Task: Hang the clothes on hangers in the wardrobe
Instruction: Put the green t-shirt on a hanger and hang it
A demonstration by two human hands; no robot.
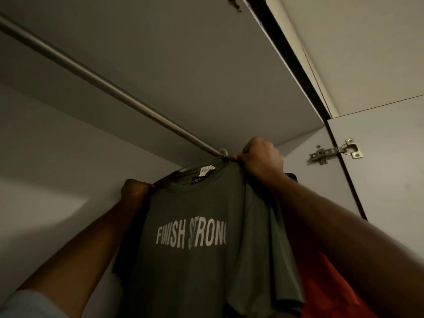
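Head view: your right hand [260, 157] pinches the hanger [195, 162] at the rail [114, 88]; your left hand [135, 188] grips the grey T-shirt [195, 237] shoulder between them. Seat the hook fully before letting go.

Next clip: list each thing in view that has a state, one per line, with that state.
T-shirt: on a hanger, held up near the rail's right end, tag still on.
Hanger: inside the T-shirt's neck; whether its hook is on the rail cannot be told.
Left hand: grips the T-shirt's shoulder.
Right hand: pinches the T-shirt's other shoulder by the rail.
Rail: bare along its visible length.
Door: open, hinge showing.
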